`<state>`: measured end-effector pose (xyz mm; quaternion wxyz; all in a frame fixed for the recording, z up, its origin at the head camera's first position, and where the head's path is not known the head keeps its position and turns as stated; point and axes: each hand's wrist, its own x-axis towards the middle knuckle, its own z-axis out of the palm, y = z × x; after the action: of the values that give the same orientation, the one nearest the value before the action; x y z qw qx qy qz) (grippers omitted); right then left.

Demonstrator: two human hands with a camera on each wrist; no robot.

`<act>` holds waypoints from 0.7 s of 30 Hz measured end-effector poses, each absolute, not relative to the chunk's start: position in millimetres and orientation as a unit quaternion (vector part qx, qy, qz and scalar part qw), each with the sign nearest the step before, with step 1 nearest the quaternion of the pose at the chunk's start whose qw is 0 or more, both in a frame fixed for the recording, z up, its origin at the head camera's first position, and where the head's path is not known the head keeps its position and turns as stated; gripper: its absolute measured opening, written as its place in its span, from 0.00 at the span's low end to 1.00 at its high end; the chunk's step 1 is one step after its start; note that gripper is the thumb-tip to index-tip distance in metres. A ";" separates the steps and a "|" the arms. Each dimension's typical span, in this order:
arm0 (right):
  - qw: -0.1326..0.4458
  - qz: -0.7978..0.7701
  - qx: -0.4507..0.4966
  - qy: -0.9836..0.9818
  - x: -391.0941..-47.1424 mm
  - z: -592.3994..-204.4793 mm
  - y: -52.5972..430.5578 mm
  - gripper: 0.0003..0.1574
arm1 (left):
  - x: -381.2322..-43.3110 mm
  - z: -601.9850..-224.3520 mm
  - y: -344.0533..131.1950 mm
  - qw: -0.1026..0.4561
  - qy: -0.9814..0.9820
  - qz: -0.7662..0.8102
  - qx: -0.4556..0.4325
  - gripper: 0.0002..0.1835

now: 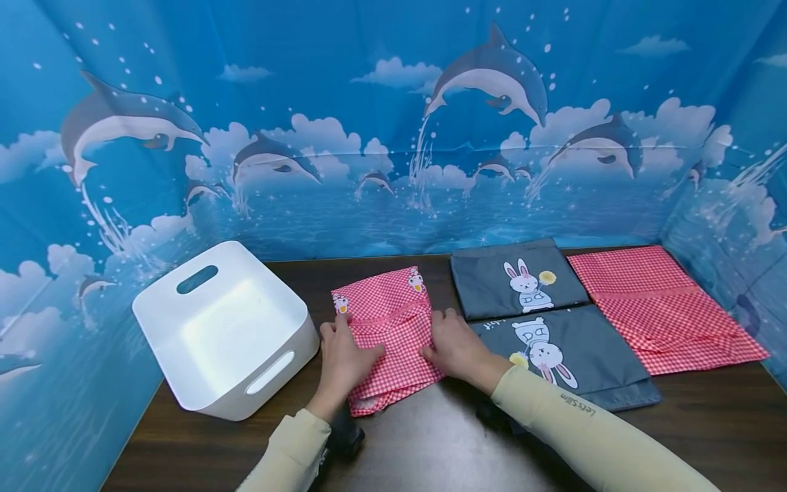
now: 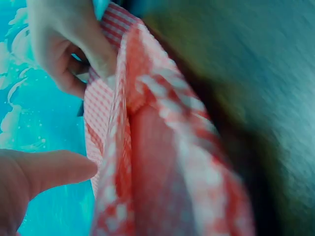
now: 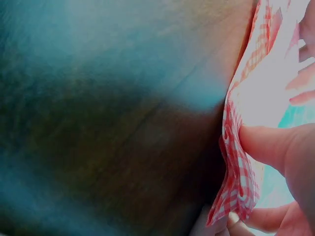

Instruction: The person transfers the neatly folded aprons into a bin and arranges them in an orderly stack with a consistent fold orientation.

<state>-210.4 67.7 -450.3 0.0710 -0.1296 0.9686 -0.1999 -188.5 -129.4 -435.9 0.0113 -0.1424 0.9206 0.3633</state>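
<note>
A folded red-and-white checked cloth (image 1: pixel 393 328) with small cartoon figures at its far corners lies in front of me, its layers gaping at the near end. My left hand (image 1: pixel 346 362) holds its left edge, and the left thumb (image 2: pixel 64 172) presses on the checked fabric in the left wrist view. Across from it, my right hand (image 1: pixel 458 346) grips the right edge. In the right wrist view the right thumb (image 3: pixel 263 145) lies against one face of the cloth (image 3: pixel 238 172), with fingertips at its lower edge.
A white plastic bin (image 1: pixel 233 335) with handle slots stands at the left. To the right lie two dark grey folded cloths with rabbit prints, one farther back (image 1: pixel 486 280) and one nearer (image 1: pixel 602 342). Beyond them is another red checked cloth (image 1: pixel 670 307). A dolphin-printed curtain (image 1: pixel 369 89) backs the table.
</note>
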 end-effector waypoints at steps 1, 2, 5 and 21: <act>0.070 -0.202 -0.130 0.968 -210.3 -450.5 67.7 0.38 | -188.7 -434.4 -129.6 0.012 0.914 0.378 -0.146 0.49; 0.068 -0.204 -0.130 0.968 -210.1 -450.6 67.7 0.38 | -188.8 -433.2 -129.8 0.011 0.908 0.391 -0.148 0.49; 0.065 -0.213 -0.128 0.966 -209.1 -451.4 67.9 0.40 | -188.5 -431.3 -131.5 0.010 0.893 0.423 -0.153 0.46; 0.076 -0.275 -0.075 0.955 -210.5 -449.5 67.6 0.58 | -188.7 -427.1 -150.0 0.077 0.823 0.534 -0.176 0.33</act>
<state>-210.5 67.6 -449.5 0.0763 -0.0750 0.9555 -0.2750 -188.7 -150.0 -427.1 0.0765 -0.1762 0.8234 0.5339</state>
